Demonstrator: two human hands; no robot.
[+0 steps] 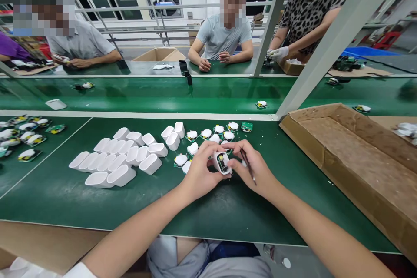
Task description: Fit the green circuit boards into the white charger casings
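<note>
Left hand (202,165) and right hand (253,166), the latter clasping a slim tool (249,167), hold one white housing (228,159), circuit board (221,162) inside, while loose boards (180,160) and more housings (121,175) lie apart.

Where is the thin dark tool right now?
In the head view, the thin dark tool is in the right hand, just right of the held white casing.

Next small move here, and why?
Probably a gentle push on the circuit board with the right hand's thumb: the board shows inside the open white housing, the left hand holds that housing, and the thumb is at its rim.
</note>
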